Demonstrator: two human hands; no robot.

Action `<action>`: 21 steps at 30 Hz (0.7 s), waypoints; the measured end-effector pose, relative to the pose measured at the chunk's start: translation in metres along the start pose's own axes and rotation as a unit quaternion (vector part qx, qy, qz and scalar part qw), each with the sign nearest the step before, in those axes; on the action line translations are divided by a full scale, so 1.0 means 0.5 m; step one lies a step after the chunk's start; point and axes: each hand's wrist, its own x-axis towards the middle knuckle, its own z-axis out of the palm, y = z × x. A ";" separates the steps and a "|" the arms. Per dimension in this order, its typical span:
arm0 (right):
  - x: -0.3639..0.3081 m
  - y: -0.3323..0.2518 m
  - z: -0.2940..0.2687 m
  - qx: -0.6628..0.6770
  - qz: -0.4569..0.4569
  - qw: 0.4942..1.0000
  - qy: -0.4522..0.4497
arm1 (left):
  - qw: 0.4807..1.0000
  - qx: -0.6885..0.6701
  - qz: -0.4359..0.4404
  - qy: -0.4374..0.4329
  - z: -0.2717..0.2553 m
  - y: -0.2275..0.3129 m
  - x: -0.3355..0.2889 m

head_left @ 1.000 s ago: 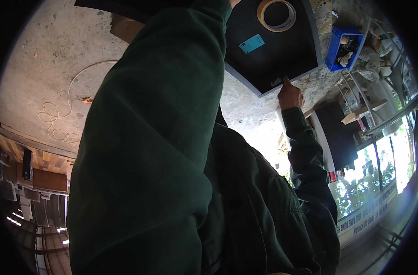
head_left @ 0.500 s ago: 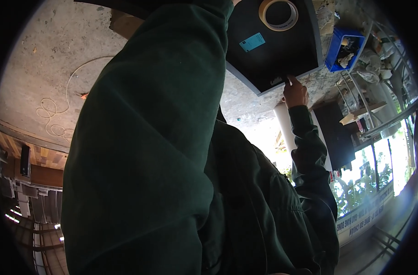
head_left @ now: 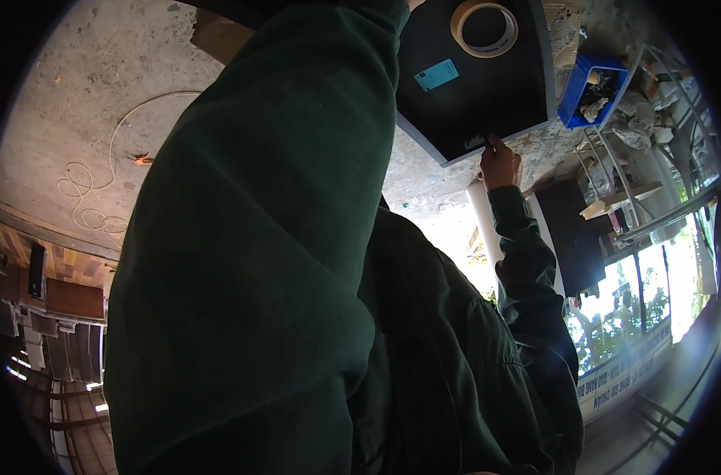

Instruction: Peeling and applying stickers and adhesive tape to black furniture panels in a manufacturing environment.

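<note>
A shallow black box-like piece with a grey rim (head_left: 541, 125) lies at the top of the view. Inside it rest a roll of tan tape (head_left: 506, 49) and a light blue card or label (head_left: 436, 75). At its near rim, my right hand (head_left: 500, 165) has its fingers closed over the edge, beside a small pale mark or scrap on the dark inner surface. Only a sliver of my left hand (head_left: 415, 4) shows, at the top edge near the piece's far left side; its fingers are hidden. My green left sleeve covers much of the picture.
On the right stands a blue crate (head_left: 570, 111) with odds and ends in it, near a metal rack (head_left: 623, 170). A thin pale cord (head_left: 117, 150) loops over the concrete floor at left, by a small orange-handled thing (head_left: 142, 160). Brown cardboard (head_left: 218, 38) lies above.
The view has shifted slightly. My right hand stays at the near rim, a little further left in the picture; the tape roll and blue card keep their places in the black piece.
</note>
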 end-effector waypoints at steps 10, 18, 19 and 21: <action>0.008 0.002 0.019 0.011 -0.022 1.000 -0.005 | 0.999 -0.004 -0.008 -0.037 -0.007 0.002 0.001; 0.008 -0.020 0.015 -0.017 -0.053 0.998 -0.015 | 0.999 -0.018 -0.010 -0.027 -0.014 0.001 0.003; 0.008 -0.022 0.014 -0.003 -0.046 0.999 -0.021 | 0.999 -0.018 -0.012 -0.026 -0.017 0.001 0.005; 0.009 -0.023 0.011 0.010 -0.041 0.999 -0.026 | 0.999 -0.034 -0.009 -0.025 -0.024 0.000 0.010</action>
